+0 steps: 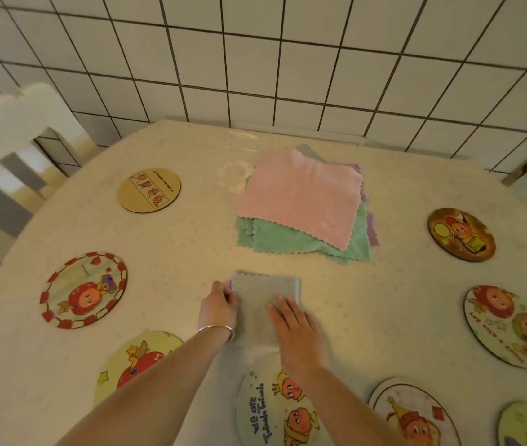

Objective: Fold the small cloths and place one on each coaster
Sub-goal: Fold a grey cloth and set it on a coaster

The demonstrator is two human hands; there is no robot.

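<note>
**Eight coasters out, one grey cloth mid-fold**

Eight round cartoon coasters are spread around the edge of a pale table (172, 252), none with a cloth on it so far. The grey cloth (263, 292) lies near the front middle of the table, folded into a tall narrow strip, with its near end just touching the "we are" coaster (272, 410).

The left hand (218, 305) has its fingers curled at the left edge of the grey cloth, pinching it near the top corner. There's a silver bangle (217, 329) on that wrist. The right hand (297, 329) lies flat on the right part of the strip, fingers straight and slightly spread, pressing it down.

Behind the strip sits the stack of unfolded cloths (304, 204): a pink cloth (301, 194) on top, green ones (281, 241) under it, and purple and grey edges peeking out at the right and back.

The red-bordered coaster (83, 289) and the tan coaster (149, 189) sit on the left side, well apart from the cloths. A white chair (4, 140) stands at the left, with a white tiled wall (288, 59) behind the table.
</note>
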